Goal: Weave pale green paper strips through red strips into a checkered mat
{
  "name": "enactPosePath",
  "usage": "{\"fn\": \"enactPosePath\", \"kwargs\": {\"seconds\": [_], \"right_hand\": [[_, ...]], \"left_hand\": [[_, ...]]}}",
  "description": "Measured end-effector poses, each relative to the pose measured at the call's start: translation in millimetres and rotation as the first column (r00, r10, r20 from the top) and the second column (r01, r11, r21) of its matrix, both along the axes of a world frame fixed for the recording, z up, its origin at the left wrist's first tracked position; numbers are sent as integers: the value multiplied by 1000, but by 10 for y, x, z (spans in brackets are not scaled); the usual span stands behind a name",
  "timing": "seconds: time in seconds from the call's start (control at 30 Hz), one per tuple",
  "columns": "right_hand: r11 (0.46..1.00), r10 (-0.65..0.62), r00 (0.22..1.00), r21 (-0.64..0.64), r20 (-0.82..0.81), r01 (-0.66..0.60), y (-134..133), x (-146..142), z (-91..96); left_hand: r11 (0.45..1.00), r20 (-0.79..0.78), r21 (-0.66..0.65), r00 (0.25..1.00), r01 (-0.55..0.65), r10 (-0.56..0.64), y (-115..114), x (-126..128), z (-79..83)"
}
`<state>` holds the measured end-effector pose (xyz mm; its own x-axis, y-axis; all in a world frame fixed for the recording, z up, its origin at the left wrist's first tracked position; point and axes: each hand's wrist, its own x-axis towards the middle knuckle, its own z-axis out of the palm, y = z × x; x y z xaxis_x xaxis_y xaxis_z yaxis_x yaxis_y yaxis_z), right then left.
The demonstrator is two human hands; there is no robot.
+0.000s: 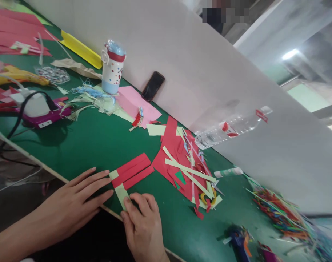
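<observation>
Red paper strips (134, 168) lie side by side on the green table, with a pale green paper strip (120, 193) running across their near end. My left hand (85, 194) is stretched out with fingers apart, its fingertips beside the pale strip's upper end; whether they press on it I cannot tell. My right hand (142, 218) pinches the lower end of the pale strip between thumb and forefinger, close to the table's front edge. Just to the right are a red paper sheet (166, 163) and loose pale green strips (187, 168).
Yellow-handled scissors (208, 196) and a glue stick (228, 172) lie to the right, beyond them a bundle of colourful sticks (280, 211) and a glue gun (239, 240). A bottle (231, 127), phone (153, 86) and cup (113, 69) line the wall. A power strip (43, 118) sits left.
</observation>
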<state>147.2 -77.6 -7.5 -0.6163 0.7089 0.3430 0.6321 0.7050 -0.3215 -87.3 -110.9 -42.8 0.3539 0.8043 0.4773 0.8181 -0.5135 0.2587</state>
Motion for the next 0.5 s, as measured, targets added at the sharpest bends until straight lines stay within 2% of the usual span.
{"fn": "enactPosePath", "kwargs": {"seconds": [0.13, 0.3, 0.5], "right_hand": [[1000, 10, 1000, -1, -3, -10, 10, 5, 3], [1000, 8, 1000, -5, 17, -7, 17, -1, 19], [1000, -4, 999, -19, 33, 5, -6, 9, 37]], "left_hand": [[998, 26, 10, 998, -60, 60, -31, 49, 19], [1000, -63, 12, 998, 2, -1, 20, 145, -29], [1000, -126, 3, 992, 28, -27, 68, 134, -42]]}}
